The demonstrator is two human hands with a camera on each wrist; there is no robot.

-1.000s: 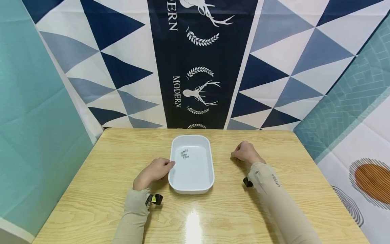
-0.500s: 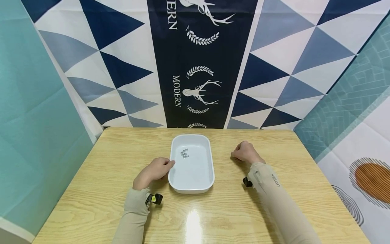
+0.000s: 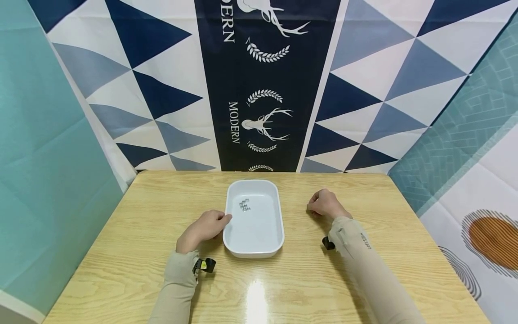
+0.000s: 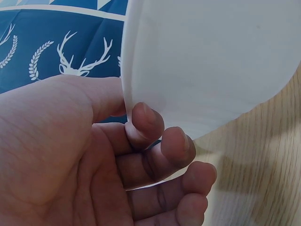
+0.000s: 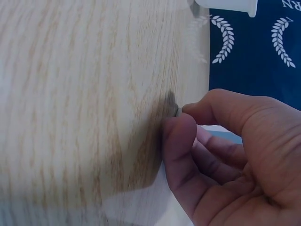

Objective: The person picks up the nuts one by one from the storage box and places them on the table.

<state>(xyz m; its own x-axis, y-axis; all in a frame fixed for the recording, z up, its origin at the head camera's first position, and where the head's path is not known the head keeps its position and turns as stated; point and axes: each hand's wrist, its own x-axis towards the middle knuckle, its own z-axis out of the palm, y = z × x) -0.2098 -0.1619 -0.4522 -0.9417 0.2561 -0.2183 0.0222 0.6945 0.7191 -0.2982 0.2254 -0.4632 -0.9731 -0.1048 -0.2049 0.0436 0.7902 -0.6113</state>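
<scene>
A white rectangular tray with rounded corners stands on the wooden table. In its left part lies a cluster of small shiny grey pieces, too small to tell their kind. My left hand grips the tray's left wall, thumb over the rim. In the left wrist view, curled fingers press the wall's outer side. To the tray's right, my right hand is low at the table. Its thumb and index finger pinch a tiny grey piece, mostly hidden by the fingertips.
The wooden table ends at a patterned cloth backdrop behind the tray. A teal panel borders the left side. Each wrist wears a small black camera, the left one near the tray's front left corner.
</scene>
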